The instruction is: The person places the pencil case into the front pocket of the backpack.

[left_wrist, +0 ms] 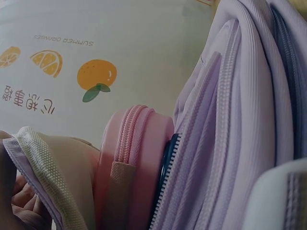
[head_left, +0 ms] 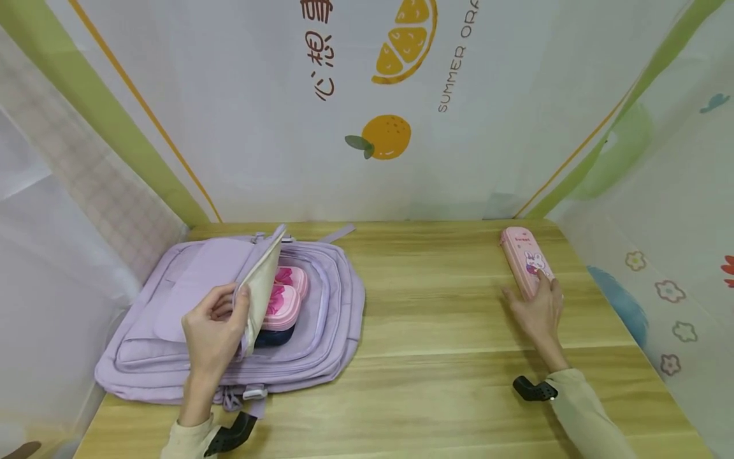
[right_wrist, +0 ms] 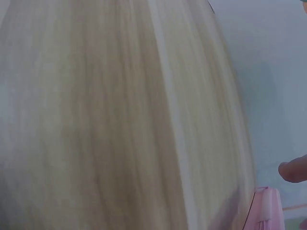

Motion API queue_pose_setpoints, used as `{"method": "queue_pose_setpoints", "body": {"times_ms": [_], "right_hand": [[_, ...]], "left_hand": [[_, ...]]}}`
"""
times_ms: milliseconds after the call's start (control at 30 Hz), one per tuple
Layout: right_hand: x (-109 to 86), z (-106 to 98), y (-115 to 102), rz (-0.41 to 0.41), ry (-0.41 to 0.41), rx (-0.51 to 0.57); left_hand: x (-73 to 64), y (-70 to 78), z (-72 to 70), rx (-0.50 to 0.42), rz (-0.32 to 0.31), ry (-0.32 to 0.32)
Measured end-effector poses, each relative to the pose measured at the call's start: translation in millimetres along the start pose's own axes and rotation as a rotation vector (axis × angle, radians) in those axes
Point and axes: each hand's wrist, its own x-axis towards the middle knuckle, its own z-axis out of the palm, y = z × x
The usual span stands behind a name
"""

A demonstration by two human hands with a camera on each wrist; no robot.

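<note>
A lilac backpack (head_left: 338, 299) lies on the table with its front pocket unzipped. My left hand (head_left: 216, 322) pinches the edge of the pocket's flap (head_left: 260, 287) and holds it up, its cream lining showing. Inside the pocket sit two pink zip cases (head_left: 283, 303) with bow prints, and a dark navy item (head_left: 276, 336) lies under them; its kind is mostly hidden. At the right, a pink pencil case (head_left: 518, 252) with a rabbit print lies on the table. My right hand (head_left: 538, 311) reaches over its near end, thumb spread to the left side.
The wooden table (head_left: 424, 331) stretches between the backpack and the pencil case. White printed curtains (head_left: 275, 159) hang at the back and both sides. A strap (head_left: 341, 233) sticks out behind the backpack. Black camera mounts (head_left: 533, 389) are on both wrists.
</note>
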Motion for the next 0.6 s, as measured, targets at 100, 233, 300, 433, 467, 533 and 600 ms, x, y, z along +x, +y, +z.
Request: {"method": "queue_pose_setpoints", "body": {"times_ms": [100, 233, 300, 433, 467, 533, 600], "right_hand": [[1.4, -1, 5, -0.008, 0.028, 0.009], [3.3, -3, 15, 0.028, 0.036, 0.022], [3.1, -3, 21, 0.063, 0.024, 0.029], [2.3, -2, 27, 0.103, 0.025, 0.047], [2.1, -1, 28, 0.107, 0.032, 0.051], [2.5, 0, 29, 0.113, 0.045, 0.06], [2.1, 1, 30, 0.119, 0.059, 0.07]], "left_hand": [[-0.3, 0.0, -0.2, 0.005, 0.0, 0.001], [-1.4, 0.9, -0.4, 0.0, -0.005, -0.002], [-2.0, 1.1, -0.5, -0.004, -0.006, -0.002], [-2.6, 0.4, -0.3, -0.007, 0.002, 0.006], [-2.6, 0.1, -0.1, -0.006, 0.004, 0.007], [-2.5, 0.8, 0.9, -0.006, 0.007, 0.013], [-2.2, 2.0, 2.1, -0.006, 0.01, 0.014]]}}
